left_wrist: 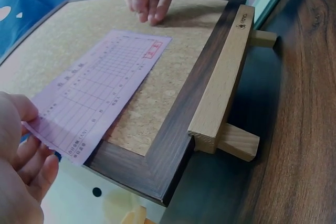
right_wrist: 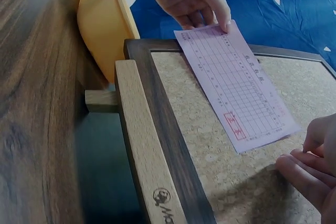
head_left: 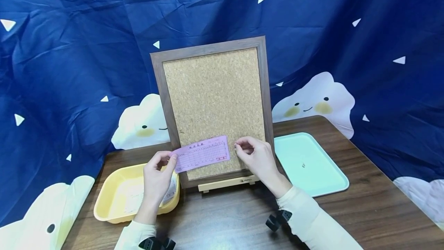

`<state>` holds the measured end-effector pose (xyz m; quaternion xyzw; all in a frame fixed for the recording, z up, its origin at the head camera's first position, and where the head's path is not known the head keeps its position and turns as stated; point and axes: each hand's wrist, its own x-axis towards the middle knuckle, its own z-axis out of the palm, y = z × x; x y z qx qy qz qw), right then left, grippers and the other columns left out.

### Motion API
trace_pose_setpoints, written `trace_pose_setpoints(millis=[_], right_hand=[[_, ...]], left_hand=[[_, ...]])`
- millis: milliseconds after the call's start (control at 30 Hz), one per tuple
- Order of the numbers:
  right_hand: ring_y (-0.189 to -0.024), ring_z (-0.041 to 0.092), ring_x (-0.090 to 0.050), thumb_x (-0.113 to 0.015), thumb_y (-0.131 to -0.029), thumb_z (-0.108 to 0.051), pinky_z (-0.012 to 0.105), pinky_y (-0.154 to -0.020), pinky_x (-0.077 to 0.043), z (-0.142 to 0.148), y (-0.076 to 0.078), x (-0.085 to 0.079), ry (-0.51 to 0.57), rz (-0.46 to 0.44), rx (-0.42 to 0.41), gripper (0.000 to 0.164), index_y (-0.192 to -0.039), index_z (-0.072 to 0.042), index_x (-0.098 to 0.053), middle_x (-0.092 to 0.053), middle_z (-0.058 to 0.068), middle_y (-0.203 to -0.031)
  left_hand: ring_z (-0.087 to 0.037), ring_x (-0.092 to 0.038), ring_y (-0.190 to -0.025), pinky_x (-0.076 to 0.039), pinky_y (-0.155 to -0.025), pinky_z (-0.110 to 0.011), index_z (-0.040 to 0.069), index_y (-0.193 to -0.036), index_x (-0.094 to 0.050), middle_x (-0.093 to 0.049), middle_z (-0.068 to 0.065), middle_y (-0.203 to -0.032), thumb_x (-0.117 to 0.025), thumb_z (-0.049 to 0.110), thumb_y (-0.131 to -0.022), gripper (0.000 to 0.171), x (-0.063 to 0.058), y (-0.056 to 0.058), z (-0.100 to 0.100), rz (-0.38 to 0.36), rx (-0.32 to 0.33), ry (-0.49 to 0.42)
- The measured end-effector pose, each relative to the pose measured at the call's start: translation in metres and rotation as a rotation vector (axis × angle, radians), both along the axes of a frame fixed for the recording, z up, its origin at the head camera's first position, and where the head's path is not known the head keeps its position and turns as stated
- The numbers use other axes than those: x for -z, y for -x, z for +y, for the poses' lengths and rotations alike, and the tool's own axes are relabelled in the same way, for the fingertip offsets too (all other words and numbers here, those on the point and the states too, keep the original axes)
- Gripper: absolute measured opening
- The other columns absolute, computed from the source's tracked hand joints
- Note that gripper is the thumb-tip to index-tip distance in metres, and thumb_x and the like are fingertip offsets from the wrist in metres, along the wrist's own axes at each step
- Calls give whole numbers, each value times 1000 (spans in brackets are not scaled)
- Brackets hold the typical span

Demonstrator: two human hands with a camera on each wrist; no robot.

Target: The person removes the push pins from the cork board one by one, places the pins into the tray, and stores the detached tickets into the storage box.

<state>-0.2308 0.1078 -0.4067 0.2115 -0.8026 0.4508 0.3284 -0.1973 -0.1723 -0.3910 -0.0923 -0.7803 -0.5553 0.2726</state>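
A purple printed form (head_left: 204, 153) with a ruled grid and a red stamp box lies across the lower part of the corkboard (head_left: 215, 95). My left hand (head_left: 157, 176) pinches the form's left end between thumb and fingers, over the board's left frame. Right of the form's free end, my right hand (head_left: 254, 159) is close to the cork, with thumb and forefinger tips together. A tiny pin-like thing seems to be between those tips; it is too small to make out well. In the right wrist view, the right fingers (right_wrist: 304, 174) hide it.
The board leans on a small wooden easel (head_left: 227, 183). At the left a yellow basin (head_left: 104, 200) contains papers. On the right, a mint-green tray (head_left: 295, 146) bears a few tiny dark pieces (head_left: 303, 165). A blue curtain (head_left: 215, 7) hangs behind the wooden table (head_left: 215, 219).
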Motion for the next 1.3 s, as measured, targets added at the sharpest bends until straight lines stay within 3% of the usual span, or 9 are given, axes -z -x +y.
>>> trace_pose_setpoints(millis=[133,267,533,733,1033,1300], right_hand=[[-67,6,-66,-69,-82,-4,17,-60,-53,3,1,-1,-17,7,-6,6,-87,-6,-70,-71,0,-79],[-67,7,-65,-69,-83,-5,18,-60,-53,7,1,-3,-37,18,-1,6,-89,-6,-71,-71,-1,-80],[-68,6,-64,-70,-84,-9,20,-61,-53,15,3,-2,-61,13,29,7,-91,-9,-72,-71,-3,-81],[-66,7,-63,-71,-83,-7,20,-59,-52,21,3,0,-45,30,21,8,-90,-8,-72,-70,-2,-80],[-65,5,-62,-72,-82,-6,18,-59,-51,28,2,-1,-43,44,25,8,-90,-8,-72,-70,-3,-78],[-65,6,-63,-71,-82,-6,18,-58,-51,38,3,-1,-43,80,35,8,-90,-9,-72,-71,-2,-78]], left_hand=[[-13,-59,-71,-49,-67,-19,-2,-95,-67,-67,-15,-80,-65,5,-89,10,0,-1,-1,-44,-28,6],[-11,-63,-71,-51,-64,-17,-2,-98,-67,-69,-17,-84,-64,6,-90,12,2,1,-2,-42,-27,10],[-8,-62,-61,-48,-52,-17,6,-99,-70,-71,-12,-84,-66,14,-90,13,26,19,-16,-32,-38,-38],[-10,-61,-60,-48,-50,-19,10,-99,-70,-72,-9,-85,-66,20,-90,13,25,20,-21,-34,-51,-48],[-8,-62,-62,-47,-50,-18,10,-100,-71,-73,-9,-88,-66,13,-90,11,21,17,-23,-44,-62,-37],[-7,-64,-63,-48,-51,-18,11,-100,-72,-73,-9,-90,-66,15,-90,13,21,17,-26,-38,-73,-38]])
